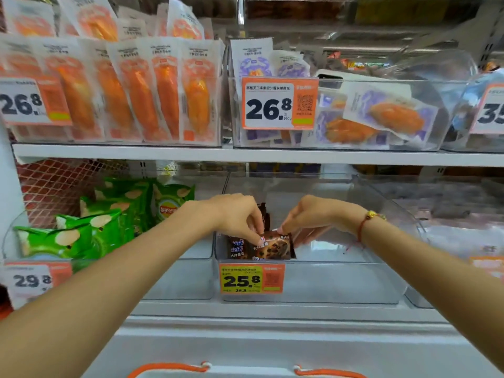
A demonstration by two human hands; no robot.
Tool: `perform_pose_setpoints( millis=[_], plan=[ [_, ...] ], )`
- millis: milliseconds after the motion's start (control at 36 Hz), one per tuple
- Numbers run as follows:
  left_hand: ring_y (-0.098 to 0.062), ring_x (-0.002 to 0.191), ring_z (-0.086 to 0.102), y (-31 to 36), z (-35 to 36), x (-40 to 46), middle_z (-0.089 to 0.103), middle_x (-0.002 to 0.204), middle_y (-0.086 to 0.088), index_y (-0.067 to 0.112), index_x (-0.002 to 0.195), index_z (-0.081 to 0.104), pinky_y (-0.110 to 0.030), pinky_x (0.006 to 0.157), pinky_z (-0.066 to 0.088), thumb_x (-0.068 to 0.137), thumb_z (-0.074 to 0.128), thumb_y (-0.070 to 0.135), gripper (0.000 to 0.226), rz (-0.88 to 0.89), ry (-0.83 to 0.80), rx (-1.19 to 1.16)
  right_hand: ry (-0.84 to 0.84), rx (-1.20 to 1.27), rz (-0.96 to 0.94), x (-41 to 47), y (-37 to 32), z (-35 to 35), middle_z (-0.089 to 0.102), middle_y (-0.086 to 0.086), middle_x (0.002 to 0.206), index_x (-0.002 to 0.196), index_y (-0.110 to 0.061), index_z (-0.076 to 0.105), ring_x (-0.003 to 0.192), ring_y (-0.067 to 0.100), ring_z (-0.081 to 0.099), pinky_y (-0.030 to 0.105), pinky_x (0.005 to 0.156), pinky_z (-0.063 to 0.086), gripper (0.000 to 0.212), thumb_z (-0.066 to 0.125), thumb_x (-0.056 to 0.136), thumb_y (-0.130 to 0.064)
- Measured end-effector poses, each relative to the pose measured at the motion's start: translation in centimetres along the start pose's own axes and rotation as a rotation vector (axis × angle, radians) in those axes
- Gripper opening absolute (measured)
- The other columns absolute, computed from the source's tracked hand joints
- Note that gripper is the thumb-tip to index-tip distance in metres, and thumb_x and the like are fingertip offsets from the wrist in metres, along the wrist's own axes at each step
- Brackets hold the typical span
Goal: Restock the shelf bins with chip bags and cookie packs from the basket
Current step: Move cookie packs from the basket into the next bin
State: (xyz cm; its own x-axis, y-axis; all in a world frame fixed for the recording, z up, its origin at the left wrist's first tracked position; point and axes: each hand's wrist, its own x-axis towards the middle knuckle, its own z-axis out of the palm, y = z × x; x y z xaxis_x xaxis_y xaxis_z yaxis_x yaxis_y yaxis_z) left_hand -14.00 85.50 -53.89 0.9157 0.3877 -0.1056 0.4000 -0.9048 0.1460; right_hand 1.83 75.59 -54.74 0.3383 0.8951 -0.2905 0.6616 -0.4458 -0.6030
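Both hands are setting cookie packs [261, 248] into the clear bin's [341, 279] front-left corner — the left hand [240, 216] and right hand [308, 216] each pinch a pack's top edge. Next, probably, they let go and reach for the basket [245, 371] — only its orange handles show.

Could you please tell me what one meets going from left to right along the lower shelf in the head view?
29.8 price tag → green chip bags → left hand → brown cookie packs above the 25.8 price tag → right hand → bare right part of the clear bin.
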Motion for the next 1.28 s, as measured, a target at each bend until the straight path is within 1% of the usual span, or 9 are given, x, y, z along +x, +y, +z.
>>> perform_pose_setpoints(
  millis=[167, 361, 583, 667, 806, 889, 1056, 1194, 1278],
  plan=[
    [-0.006, 0.089, 0.061, -0.5, 0.8, 1.3, 0.060, 0.080, 0.018, 0.028, 0.099, 0.072, -0.027, 0.072, 0.048, 0.081, 0.074, 0.037, 0.020, -0.040, -0.043, 0.173, -0.069, 0.074, 0.093, 1.9, 0.1, 2.1, 0.074, 0.012, 0.098, 0.108, -0.001, 0.067, 0.077, 0.016, 0.071, 0.023, 0.069, 0.058, 0.032, 0.070, 0.086, -0.025],
    [-0.010, 0.092, 0.062, -1.0, 1.8, 1.7, 0.070, 0.098, 0.011, 0.027, 0.098, 0.073, -0.025, 0.068, 0.040, 0.079, 0.075, 0.039, 0.023, -0.046, -0.043, 0.371, -0.074, -0.037, 0.102, 2.5, -0.6, 3.4, 0.074, 0.007, 0.099, 0.095, -0.006, 0.069, 0.066, 0.008, 0.066, 0.020, 0.067, 0.053, 0.018, 0.070, 0.086, -0.021],
    [-0.014, 0.095, 0.060, -0.9, 2.1, 1.2, 0.070, 0.102, 0.009, 0.028, 0.102, 0.073, -0.028, 0.082, 0.040, 0.084, 0.069, 0.043, 0.024, -0.005, -0.085, 0.515, 0.034, -0.057, 0.044, 2.7, -0.9, 5.1, 0.074, 0.006, 0.098, 0.099, -0.006, 0.069, 0.084, 0.013, 0.071, 0.022, 0.071, 0.053, 0.019, 0.070, 0.086, -0.019],
    [-0.012, 0.092, 0.062, -0.8, 2.1, 0.4, 0.071, 0.099, 0.010, 0.028, 0.099, 0.073, -0.033, 0.087, 0.047, 0.084, 0.068, 0.040, 0.019, 0.007, -0.021, 0.487, 0.081, -0.073, 0.016, 1.8, -0.7, 4.9, 0.074, 0.005, 0.095, 0.099, -0.009, 0.070, 0.073, 0.010, 0.067, 0.021, 0.067, 0.053, 0.017, 0.068, 0.088, -0.022],
    [-0.007, 0.093, 0.063, 0.2, 1.5, -2.4, 0.069, 0.097, 0.014, 0.033, 0.107, 0.069, -0.024, 0.071, 0.041, 0.089, 0.061, 0.040, 0.021, 0.012, 0.251, 0.359, 0.380, -0.160, -0.203, -1.7, -0.2, 4.4, 0.071, -0.001, 0.088, 0.084, -0.021, 0.072, 0.082, 0.014, 0.066, 0.032, 0.078, 0.056, 0.007, 0.066, 0.086, -0.020],
    [-0.006, 0.092, 0.062, 1.4, 2.2, -5.1, 0.066, 0.091, 0.017, 0.038, 0.108, 0.067, -0.024, 0.069, 0.040, 0.090, 0.057, 0.044, 0.021, 0.007, 0.392, 0.231, 0.458, -0.120, -0.327, -5.0, 0.3, 5.1, 0.069, -0.009, 0.082, 0.078, -0.031, 0.069, 0.078, 0.008, 0.064, 0.027, 0.073, 0.054, 0.010, 0.065, 0.086, -0.025],
    [-0.001, 0.087, 0.060, 2.3, 7.4, -9.5, 0.065, 0.085, 0.021, 0.043, 0.098, 0.067, -0.027, 0.075, 0.048, 0.087, 0.059, 0.050, 0.016, -0.098, 0.350, -0.102, 0.204, -0.215, -0.336, -8.8, 3.2, 9.1, 0.065, -0.012, 0.070, 0.074, -0.036, 0.067, 0.064, 0.001, 0.059, 0.023, 0.068, 0.051, 0.015, 0.066, 0.083, -0.024],
    [0.001, 0.086, 0.059, 1.5, 15.2, -10.6, 0.058, 0.081, 0.027, 0.040, 0.098, 0.067, -0.022, 0.070, 0.044, 0.089, 0.060, 0.043, 0.012, -0.163, 0.119, -0.292, -0.126, -0.278, -0.188, -7.6, 6.7, 13.8, 0.073, 0.003, 0.085, 0.092, -0.019, 0.073, 0.064, 0.002, 0.060, 0.024, 0.076, 0.052, 0.013, 0.060, 0.088, -0.020],
    [-0.003, 0.096, 0.059, 1.2, 20.2, -10.8, 0.061, 0.098, 0.023, 0.038, 0.107, 0.066, -0.024, 0.078, 0.046, 0.093, 0.057, 0.040, 0.017, -0.196, -0.057, -0.378, -0.312, -0.336, -0.105, -6.5, 8.9, 17.1, 0.070, 0.006, 0.093, 0.102, -0.015, 0.070, 0.071, 0.005, 0.060, 0.025, 0.081, 0.050, 0.018, 0.058, 0.092, -0.023]
  ],
)
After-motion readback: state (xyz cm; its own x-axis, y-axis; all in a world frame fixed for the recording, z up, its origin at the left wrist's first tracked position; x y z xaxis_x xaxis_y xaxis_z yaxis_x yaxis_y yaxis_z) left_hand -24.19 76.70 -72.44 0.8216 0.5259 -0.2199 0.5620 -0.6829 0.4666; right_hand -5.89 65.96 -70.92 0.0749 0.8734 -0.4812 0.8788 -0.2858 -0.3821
